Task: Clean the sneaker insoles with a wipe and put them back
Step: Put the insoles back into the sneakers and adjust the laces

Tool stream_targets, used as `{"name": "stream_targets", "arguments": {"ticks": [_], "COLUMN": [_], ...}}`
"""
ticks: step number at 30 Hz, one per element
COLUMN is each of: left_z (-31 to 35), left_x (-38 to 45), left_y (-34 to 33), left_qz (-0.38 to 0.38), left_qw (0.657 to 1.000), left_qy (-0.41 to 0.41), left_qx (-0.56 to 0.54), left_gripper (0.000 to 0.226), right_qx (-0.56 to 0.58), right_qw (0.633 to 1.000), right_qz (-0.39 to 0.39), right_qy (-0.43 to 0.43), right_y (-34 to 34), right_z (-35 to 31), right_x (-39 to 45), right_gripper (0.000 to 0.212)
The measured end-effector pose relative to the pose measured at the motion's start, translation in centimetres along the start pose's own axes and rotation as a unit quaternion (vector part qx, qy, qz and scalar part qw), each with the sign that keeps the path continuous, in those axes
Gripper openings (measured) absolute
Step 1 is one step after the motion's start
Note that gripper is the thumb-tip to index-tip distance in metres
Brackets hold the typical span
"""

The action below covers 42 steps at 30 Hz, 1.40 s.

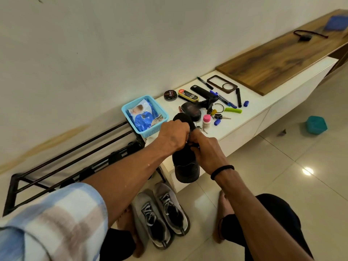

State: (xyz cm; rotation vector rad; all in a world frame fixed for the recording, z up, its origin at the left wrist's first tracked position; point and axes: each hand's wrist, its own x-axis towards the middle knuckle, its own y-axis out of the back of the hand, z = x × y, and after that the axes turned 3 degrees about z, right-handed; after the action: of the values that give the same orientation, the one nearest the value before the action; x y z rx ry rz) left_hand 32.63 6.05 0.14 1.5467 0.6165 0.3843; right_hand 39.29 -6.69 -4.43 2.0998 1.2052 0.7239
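Observation:
A black sneaker hangs toe-down in front of the white bench. My right hand grips it near its opening. A black insole sticks up out of the shoe, and my left hand is curled round its lower part. A blue-and-white pack of wipes lies in a light-blue basket just behind my left hand. Whether a wipe is in either hand is hidden. A pair of grey sneakers stands on the floor below, between my bare feet.
On the bench lie a shoe-polish tin, a shoe brush, pens, keys, a small pink-capped bottle and a wooden board. A black metal shoe rack stands at the left. A teal box sits on the tiled floor.

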Motion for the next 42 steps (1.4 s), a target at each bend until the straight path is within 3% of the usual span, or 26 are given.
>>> {"name": "stream_targets", "arguments": {"ticks": [5,9,15,18,21,30,32,35,38,40,42], "left_z": [0.3,1.0,0.2,-1.4,-2.9,-3.0,-2.9,-3.2,-3.6,-3.6,-3.4], "left_x": [-0.6,0.0,-0.7,-1.3,-1.6,-1.4,-1.3,-1.1,-1.3,-1.4,-1.4], "left_y": [-0.6,-0.2,-1.1,-2.5,-3.4,-4.1,-4.2,-4.4,-4.7,-4.8,-4.8], "left_qz": [-0.022,-0.030,0.002,0.004,-0.006,0.024,0.034,0.049,0.062,0.069,0.073], "left_qw": [1.000,0.999,0.999,0.994,0.992,0.982,0.982,0.982,0.979,0.976,0.977], "left_qy": [0.019,0.032,-0.039,-0.099,-0.097,-0.137,-0.128,-0.108,-0.105,-0.102,-0.098], "left_qx": [-0.004,0.025,-0.006,-0.040,-0.083,-0.128,-0.136,-0.148,-0.166,-0.179,-0.176], "left_gripper": [0.021,0.024,0.021,0.027,0.023,0.016,0.016,0.014,0.015,0.017,0.021], "right_qx": [0.010,-0.052,-0.114,-0.149,-0.196,-0.195,-0.179,-0.218,-0.183,-0.125,-0.089], "right_qw": [1.000,0.998,0.991,0.984,0.970,0.928,0.945,0.967,0.980,0.985,0.982], "right_qz": [-0.006,-0.047,-0.063,-0.097,-0.139,-0.307,-0.250,-0.113,0.004,0.022,-0.021], "right_qy": [-0.019,0.000,0.027,0.030,0.034,-0.080,-0.109,-0.074,-0.075,-0.118,-0.166], "right_y": [0.3,0.4,-0.3,-0.5,-0.8,-2.1,-2.3,-1.8,-0.9,-1.0,-1.5], "right_z": [-0.2,0.1,0.0,0.0,-0.3,-2.4,-2.5,-2.6,-2.4,-2.0,-1.4], "right_x": [0.2,0.1,0.3,0.4,0.0,1.6,1.6,1.0,0.3,0.6,1.5], "right_gripper": [0.020,0.015,0.018,0.022,0.031,0.034,0.029,0.022,0.020,0.044,0.095]}}
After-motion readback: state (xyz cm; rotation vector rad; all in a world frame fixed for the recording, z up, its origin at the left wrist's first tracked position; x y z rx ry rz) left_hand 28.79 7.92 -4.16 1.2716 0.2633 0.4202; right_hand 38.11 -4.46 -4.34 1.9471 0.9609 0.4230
